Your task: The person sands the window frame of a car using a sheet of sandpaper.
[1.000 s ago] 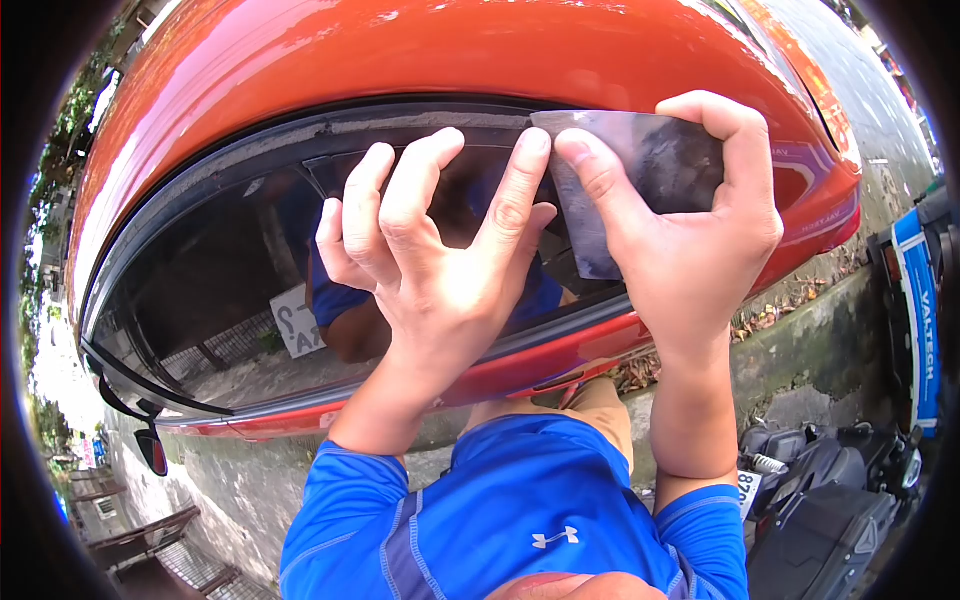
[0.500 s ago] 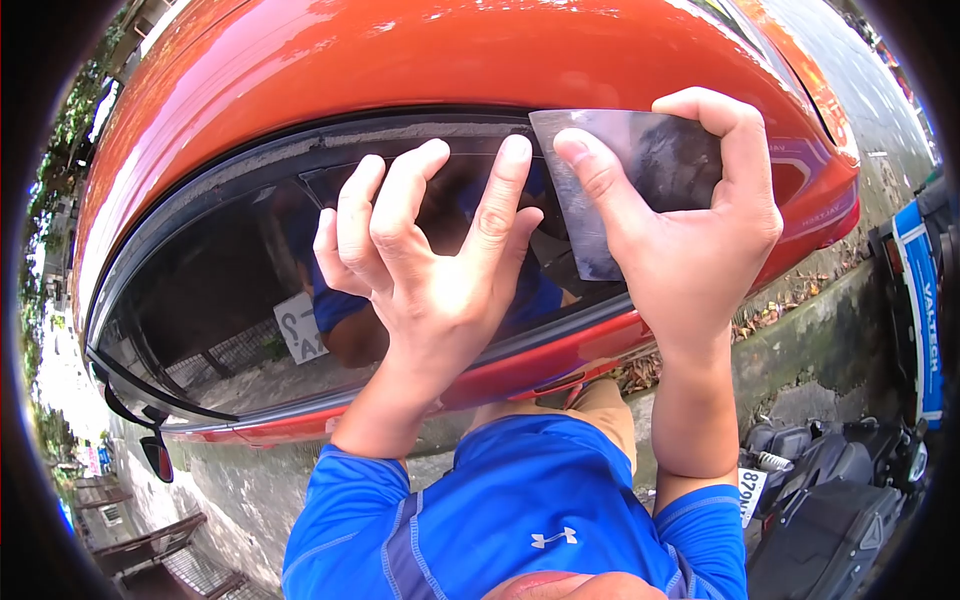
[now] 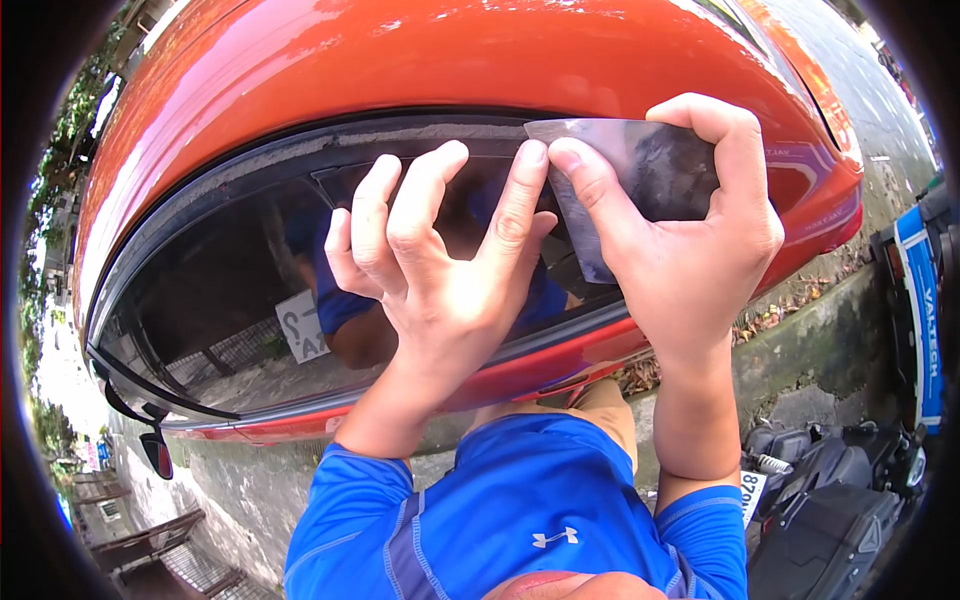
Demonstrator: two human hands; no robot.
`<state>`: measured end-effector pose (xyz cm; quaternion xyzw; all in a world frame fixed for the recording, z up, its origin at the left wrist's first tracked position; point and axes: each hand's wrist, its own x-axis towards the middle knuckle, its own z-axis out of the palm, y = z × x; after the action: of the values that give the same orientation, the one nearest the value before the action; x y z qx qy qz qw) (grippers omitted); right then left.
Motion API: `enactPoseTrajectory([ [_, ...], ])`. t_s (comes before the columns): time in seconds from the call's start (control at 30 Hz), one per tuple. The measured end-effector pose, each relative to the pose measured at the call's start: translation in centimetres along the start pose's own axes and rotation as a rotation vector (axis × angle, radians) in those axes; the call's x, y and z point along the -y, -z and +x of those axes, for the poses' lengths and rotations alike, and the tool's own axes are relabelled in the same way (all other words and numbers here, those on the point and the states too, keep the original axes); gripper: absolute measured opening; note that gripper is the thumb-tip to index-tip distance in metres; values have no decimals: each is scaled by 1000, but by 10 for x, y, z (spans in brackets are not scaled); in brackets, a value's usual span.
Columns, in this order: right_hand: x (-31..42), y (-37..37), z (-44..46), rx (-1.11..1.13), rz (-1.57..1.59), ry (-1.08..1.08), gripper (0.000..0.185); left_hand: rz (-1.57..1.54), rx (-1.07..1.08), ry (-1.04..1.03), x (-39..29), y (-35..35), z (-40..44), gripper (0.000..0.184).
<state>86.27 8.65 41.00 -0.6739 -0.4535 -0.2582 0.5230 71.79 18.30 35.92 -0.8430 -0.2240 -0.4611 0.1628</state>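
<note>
My right hand (image 3: pixel 690 230) grips a flat, smoky grey sheet (image 3: pixel 648 160) between thumb and fingers, with the sheet's left edge beside my thumb. Spread fingers show on my left hand (image 3: pixel 445 270), which holds nothing; its index fingertip is close to my right thumb tip at the sheet's left edge. Behind both hands is the dark side window (image 3: pixel 220 290) of a red car (image 3: pixel 430 60). Whether the sheet touches the car cannot be made out.
A side mirror (image 3: pixel 155 455) juts out at lower left. At the right stand a motorcycle (image 3: pixel 830 500) and a blue panel (image 3: pixel 918 320). A low concrete ledge (image 3: pixel 800 350) with dry leaves runs beside the car.
My left hand moved slightly left, then back right toward my right thumb. My right hand and the sheet have shifted slightly left and down.
</note>
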Motion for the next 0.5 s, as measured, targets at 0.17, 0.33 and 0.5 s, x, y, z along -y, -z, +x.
enactPoseTrajectory([
  [0.17,0,0,2,21,27,20,49,-12,11,6,1,0,0,52],
  [0.33,2,4,1,23,-4,-26,48,-16,2,10,-1,0,-1,52],
  [0.5,7,0,0,31,-8,-36,48,-16,8,13,1,0,-1,52],
])
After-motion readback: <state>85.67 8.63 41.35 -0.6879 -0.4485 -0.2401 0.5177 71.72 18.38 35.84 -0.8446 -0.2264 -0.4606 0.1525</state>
